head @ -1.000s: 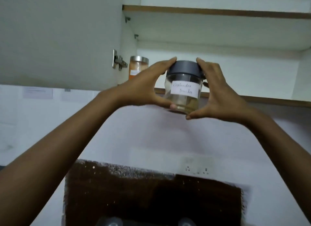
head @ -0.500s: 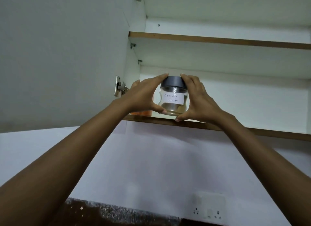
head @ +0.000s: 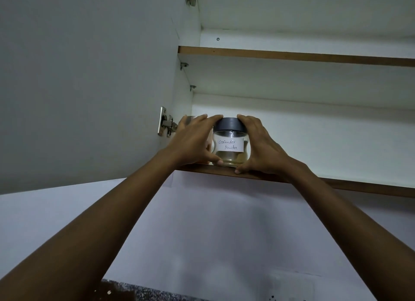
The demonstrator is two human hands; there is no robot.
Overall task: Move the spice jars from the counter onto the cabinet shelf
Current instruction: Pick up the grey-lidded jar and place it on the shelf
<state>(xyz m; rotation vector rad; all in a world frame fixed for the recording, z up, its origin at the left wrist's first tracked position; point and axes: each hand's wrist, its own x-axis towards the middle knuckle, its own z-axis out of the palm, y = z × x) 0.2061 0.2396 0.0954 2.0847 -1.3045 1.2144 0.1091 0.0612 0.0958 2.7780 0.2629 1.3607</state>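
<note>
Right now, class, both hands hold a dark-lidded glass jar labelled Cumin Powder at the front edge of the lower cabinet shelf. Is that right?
Not quite: the head view shows the label reads Coriander Powder, not Cumin Powder. The rest stands: the left hand and right hand hold the dark-lidded glass jar at the front edge of the lower shelf.

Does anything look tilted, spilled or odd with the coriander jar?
Nothing stands out. The coriander jar stands upright, lid on, between the left hand and right hand at the front edge of the lower shelf. No spill shows.
</note>
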